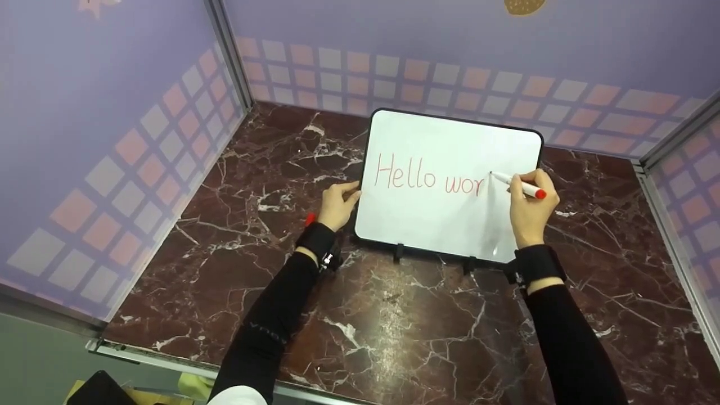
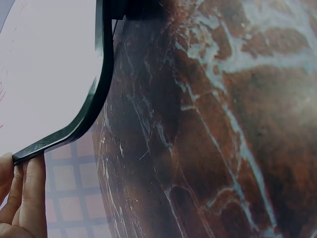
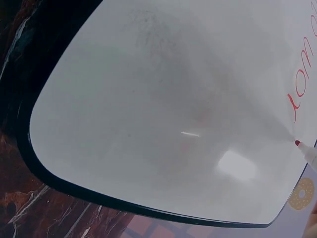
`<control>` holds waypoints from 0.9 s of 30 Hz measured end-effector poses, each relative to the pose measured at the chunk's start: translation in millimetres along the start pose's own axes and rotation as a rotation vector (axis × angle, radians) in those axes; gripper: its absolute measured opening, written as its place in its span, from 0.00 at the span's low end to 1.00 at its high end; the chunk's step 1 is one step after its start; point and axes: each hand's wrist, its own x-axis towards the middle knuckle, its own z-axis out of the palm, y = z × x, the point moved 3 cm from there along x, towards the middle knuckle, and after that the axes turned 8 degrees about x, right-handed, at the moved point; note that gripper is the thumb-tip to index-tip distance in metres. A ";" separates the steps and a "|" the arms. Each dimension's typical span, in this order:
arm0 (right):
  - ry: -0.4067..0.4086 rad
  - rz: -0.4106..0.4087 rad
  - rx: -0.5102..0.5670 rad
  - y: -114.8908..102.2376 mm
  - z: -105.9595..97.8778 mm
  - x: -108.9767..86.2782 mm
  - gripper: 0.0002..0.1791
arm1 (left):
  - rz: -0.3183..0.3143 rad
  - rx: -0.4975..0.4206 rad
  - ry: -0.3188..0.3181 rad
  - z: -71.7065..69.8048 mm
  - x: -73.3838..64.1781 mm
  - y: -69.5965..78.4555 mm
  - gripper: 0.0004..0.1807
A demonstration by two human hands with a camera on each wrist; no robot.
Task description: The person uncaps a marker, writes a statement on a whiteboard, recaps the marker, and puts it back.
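A whiteboard [image 1: 427,219] with a black frame leans on the table, with "Hello wor" in red writing [image 1: 405,171] across its upper half. My left hand [image 1: 338,205] pinches the board's left edge; in the left wrist view, fingers [image 2: 33,191] lie against the black frame [image 2: 74,131]. My right hand [image 1: 534,211] grips a white marker [image 1: 524,187] with a red end. In the right wrist view the marker's red tip [image 3: 297,143] is at the board's surface, just past the "r"; whether it touches I cannot tell. That view mostly leaves the right hand out.
Dark red marbled table [image 1: 225,281] lies under the board. A small red object [image 1: 310,219] shows beside the left wrist, partly hidden. Small black feet [image 1: 398,253] support the board's lower edge. Purple panels [image 1: 450,34] with pink and white squares enclose the table's back and sides.
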 end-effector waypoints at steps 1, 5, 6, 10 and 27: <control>0.000 0.000 -0.003 0.2 -0.5 0.2 0.08 | 0.001 0.000 -0.001 0.1 -0.2 0.1 0.18; -0.011 -0.017 -0.002 3.5 -2.0 1.6 0.08 | 0.006 0.005 0.001 -0.1 -0.3 0.8 0.18; -0.016 -0.019 0.000 6.1 -2.6 2.0 0.08 | 0.006 0.003 0.000 -0.2 -0.3 0.8 0.19; -0.052 -0.005 -0.008 23.2 -7.2 1.0 0.08 | -0.007 -0.009 -0.013 -0.7 -0.3 -0.1 0.19; 0.011 0.026 0.037 19.6 -27.5 -3.6 0.08 | -0.006 -0.009 -0.003 -0.8 -1.6 0.2 0.19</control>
